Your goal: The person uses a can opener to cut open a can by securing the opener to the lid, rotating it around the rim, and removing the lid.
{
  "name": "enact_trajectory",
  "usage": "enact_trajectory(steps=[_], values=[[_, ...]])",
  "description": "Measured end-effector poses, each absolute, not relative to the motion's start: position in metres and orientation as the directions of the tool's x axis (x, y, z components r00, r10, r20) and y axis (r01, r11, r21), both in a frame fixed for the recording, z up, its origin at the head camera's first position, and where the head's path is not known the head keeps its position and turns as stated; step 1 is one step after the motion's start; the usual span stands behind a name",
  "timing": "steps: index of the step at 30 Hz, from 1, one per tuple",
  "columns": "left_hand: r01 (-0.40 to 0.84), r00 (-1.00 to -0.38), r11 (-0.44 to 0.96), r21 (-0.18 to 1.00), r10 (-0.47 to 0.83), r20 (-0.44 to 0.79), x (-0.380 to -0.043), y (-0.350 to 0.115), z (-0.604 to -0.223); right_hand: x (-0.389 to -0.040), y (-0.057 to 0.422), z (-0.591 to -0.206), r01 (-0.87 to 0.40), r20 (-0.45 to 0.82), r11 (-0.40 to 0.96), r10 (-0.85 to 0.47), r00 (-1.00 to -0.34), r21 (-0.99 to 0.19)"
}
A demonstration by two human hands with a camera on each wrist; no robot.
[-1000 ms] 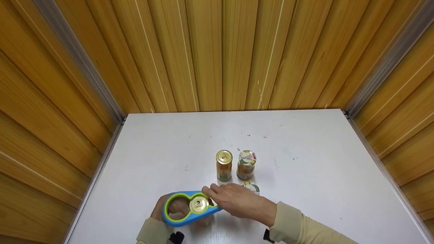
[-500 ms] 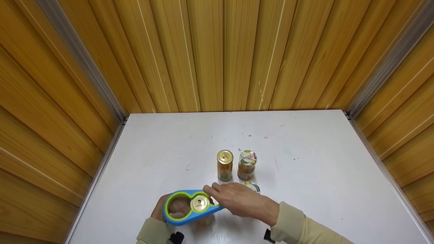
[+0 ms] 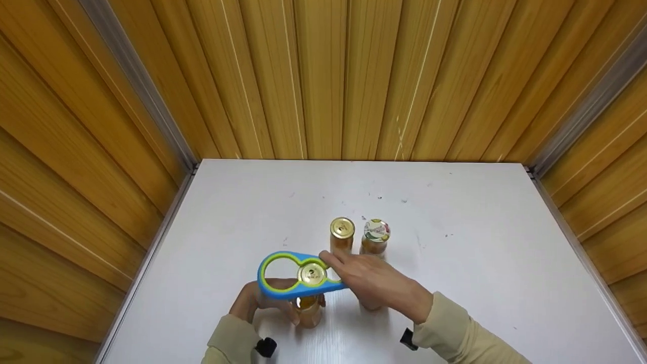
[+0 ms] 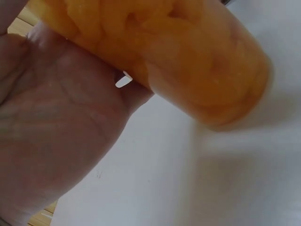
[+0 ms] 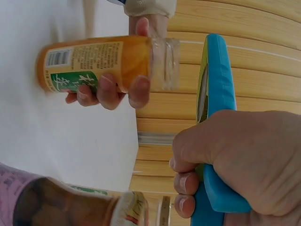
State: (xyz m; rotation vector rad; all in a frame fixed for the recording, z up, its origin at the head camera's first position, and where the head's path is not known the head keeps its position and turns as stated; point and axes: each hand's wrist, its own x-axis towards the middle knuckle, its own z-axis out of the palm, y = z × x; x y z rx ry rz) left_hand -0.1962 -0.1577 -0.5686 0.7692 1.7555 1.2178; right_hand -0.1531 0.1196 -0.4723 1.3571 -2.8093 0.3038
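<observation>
My left hand [image 3: 260, 299] grips a glass jar [image 5: 103, 66] of orange fruit pieces, its fingers wrapped round the labelled side. In the right wrist view the jar's clear neck has no lid on it. My right hand [image 3: 379, 278] holds the handle of a blue and green jar opener [image 3: 280, 294]. A gold lid [image 3: 312, 274] sits in the opener's middle ring. The right wrist view shows the opener [image 5: 218, 75] apart from the jar's mouth. In the left wrist view the jar [image 4: 202, 70] is close over the white table.
A gold-lidded jar [image 3: 342, 228] and a jar with a patterned lid [image 3: 377, 230] stand beyond my right hand. Another jar [image 3: 372, 305] is mostly hidden under that hand. The white table [image 3: 242, 202] is bounded by wood-patterned walls [image 3: 323, 76].
The opener has lifted up and away from the jar, carrying the gold lid. More of the jar in my left hand shows below it. The head view has shifted slightly.
</observation>
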Motion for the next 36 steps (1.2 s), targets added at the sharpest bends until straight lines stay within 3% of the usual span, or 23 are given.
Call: enact_trajectory(steps=[4, 6, 11, 20, 25, 31, 36], values=[[0.055, -0.493, 0.248, 0.967, 0.849, -0.19, -0.196, -0.155, -0.567, -0.159, 0.127, -0.467, -0.78, 0.162, 0.613, -0.763, -0.625, -0.123], [0.097, -0.477, 0.167, 0.981, 0.873, -0.101, -0.197, -0.154, -0.568, -0.161, 0.129, -0.464, -0.776, 0.167, 0.621, -0.758, -0.631, -0.114], [0.07, -0.491, 0.167, 0.984, 0.864, -0.111, -0.2, -0.161, -0.567, -0.161, 0.131, -0.461, -0.752, 0.142, 0.652, -0.738, -0.659, -0.102], [0.015, -0.677, 0.287, 0.958, 0.708, -0.202, -0.214, -0.172, -0.57, -0.157, 0.138, -0.463, -0.755, 0.184, 0.654, -0.737, -0.651, -0.052], [0.031, -0.753, 0.299, 0.954, 0.634, -0.174, -0.229, -0.177, -0.572, -0.153, 0.141, -0.464, -0.775, 0.223, 0.632, -0.752, -0.621, -0.028], [0.041, -0.81, 0.211, 0.977, 0.579, -0.091, -0.252, -0.183, -0.573, -0.149, 0.142, -0.461, -0.739, 0.147, 0.665, -0.725, -0.673, -0.108], [-0.06, -0.921, 0.214, 0.975, 0.366, -0.137, -0.264, -0.184, -0.574, -0.147, 0.144, -0.459, -0.727, 0.134, 0.676, -0.714, -0.687, -0.123]])
